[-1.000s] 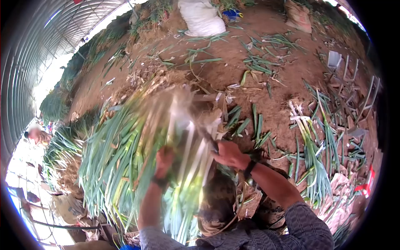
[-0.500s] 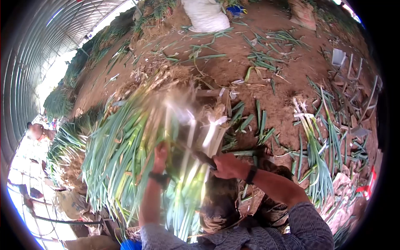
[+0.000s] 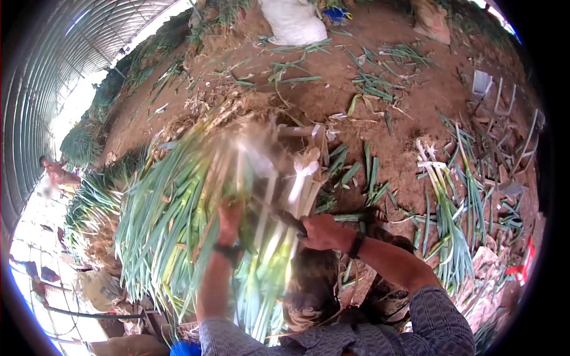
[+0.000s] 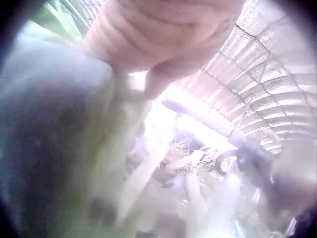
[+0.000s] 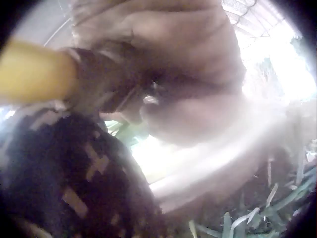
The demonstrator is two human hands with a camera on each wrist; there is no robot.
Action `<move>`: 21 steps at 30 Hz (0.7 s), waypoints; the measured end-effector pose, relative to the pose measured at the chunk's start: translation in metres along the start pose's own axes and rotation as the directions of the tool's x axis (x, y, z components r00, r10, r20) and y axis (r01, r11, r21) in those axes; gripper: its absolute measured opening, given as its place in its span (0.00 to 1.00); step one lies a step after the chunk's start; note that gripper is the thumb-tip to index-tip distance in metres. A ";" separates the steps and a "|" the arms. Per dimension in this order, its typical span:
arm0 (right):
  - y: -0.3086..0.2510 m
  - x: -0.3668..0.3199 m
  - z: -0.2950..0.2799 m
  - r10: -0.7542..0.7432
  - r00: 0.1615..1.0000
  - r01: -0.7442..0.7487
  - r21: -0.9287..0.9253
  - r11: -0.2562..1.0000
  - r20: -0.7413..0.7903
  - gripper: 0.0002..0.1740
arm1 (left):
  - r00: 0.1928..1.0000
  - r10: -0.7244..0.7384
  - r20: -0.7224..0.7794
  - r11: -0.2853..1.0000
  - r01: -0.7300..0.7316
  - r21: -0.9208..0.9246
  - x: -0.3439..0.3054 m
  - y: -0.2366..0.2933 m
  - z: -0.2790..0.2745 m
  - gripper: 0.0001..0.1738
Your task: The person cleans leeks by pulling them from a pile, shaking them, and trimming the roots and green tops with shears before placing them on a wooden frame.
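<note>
My left hand (image 3: pixel 230 219) grips a green onion stalk (image 4: pixel 111 144) among the long leaves (image 3: pixel 169 207); in the left wrist view the fingers (image 4: pixel 163 37) bend over it. To its right, my right hand (image 3: pixel 323 231) holds a tool by its dark handle (image 3: pixel 292 222). The tool's far end is blurred. White-stemmed onions (image 3: pixel 301 181) lie between and beyond the hands, over the left side of the lap. In the right wrist view the curled hand (image 5: pixel 163 59) has a yellow piece (image 5: pixel 37 72) beside it, and pale stems pass underneath.
A bundle of onions (image 3: pixel 442 202) lies on the soil at right, near a metal frame (image 3: pixel 504 130). Cut leaves are scattered about. A white sack (image 3: pixel 291 22) stands beyond, and a person (image 3: pixel 59 175) is at far left.
The head view has tilted, shifting the ground slightly. My right hand and the tool handle have moved slightly down and left, then little. The person at far left has changed posture.
</note>
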State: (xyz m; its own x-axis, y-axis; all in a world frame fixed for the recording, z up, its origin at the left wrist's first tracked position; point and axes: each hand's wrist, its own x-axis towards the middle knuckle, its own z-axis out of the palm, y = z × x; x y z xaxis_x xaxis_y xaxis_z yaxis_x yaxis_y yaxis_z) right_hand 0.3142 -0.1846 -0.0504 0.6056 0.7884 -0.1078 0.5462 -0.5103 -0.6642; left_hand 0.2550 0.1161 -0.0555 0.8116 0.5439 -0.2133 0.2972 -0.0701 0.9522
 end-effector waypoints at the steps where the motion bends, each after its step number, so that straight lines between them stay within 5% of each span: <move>1: 0.002 0.001 0.003 -0.021 1.000 0.021 0.007 1.000 -0.007 0.20 | 0.999 0.038 -0.005 0.998 -0.038 0.045 0.000 0.000 0.002 0.21; 2: 0.003 0.000 0.006 -0.047 0.999 0.047 0.011 0.999 -0.010 0.20 | 0.997 0.074 -0.015 0.994 -0.073 0.087 0.001 -0.005 0.003 0.20; 4: 0.005 0.001 0.001 -0.008 1.000 0.008 -0.010 1.000 0.010 0.20 | 0.989 0.143 0.035 0.964 -0.131 -0.232 0.017 -0.059 -0.005 0.21; 8: -0.007 0.002 -0.013 -0.001 1.000 0.000 0.039 0.999 0.018 0.22 | 0.984 0.179 0.000 0.976 -0.177 -0.124 0.029 -0.078 -0.006 0.19; 10: 0.003 0.004 -0.010 0.014 0.999 -0.014 0.017 1.000 0.039 0.23 | 0.933 0.287 0.216 0.954 -0.299 0.026 0.031 -0.066 -0.006 0.19; 14: 0.000 -0.001 -0.023 0.043 0.999 -0.041 0.110 0.993 -0.016 0.24 | 0.966 0.226 0.129 0.959 -0.244 0.147 0.021 -0.025 0.018 0.22; 18: 0.004 -0.006 -0.031 0.094 0.995 -0.091 0.066 0.994 -0.029 0.24 | 0.978 0.181 0.108 0.978 -0.167 -0.123 0.032 -0.031 0.016 0.24; 20: 0.005 -0.005 -0.032 0.081 0.997 -0.081 0.038 0.996 0.000 0.25 | 0.953 0.146 0.264 0.966 -0.079 -0.246 0.028 -0.007 0.006 0.24; 21: 0.006 -0.005 -0.030 0.085 0.996 -0.085 0.065 0.994 -0.001 0.25 | 0.970 0.095 0.226 0.968 -0.036 -0.249 0.028 -0.002 0.006 0.22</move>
State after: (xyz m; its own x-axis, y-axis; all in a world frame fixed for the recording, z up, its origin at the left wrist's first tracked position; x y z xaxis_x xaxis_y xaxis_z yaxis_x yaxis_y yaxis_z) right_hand 0.3323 -0.2016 -0.0312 0.6505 0.7417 -0.1635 0.4539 -0.5522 -0.6993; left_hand 0.2797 0.1262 -0.0649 0.9286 0.3317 -0.1661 0.1330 0.1205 0.9838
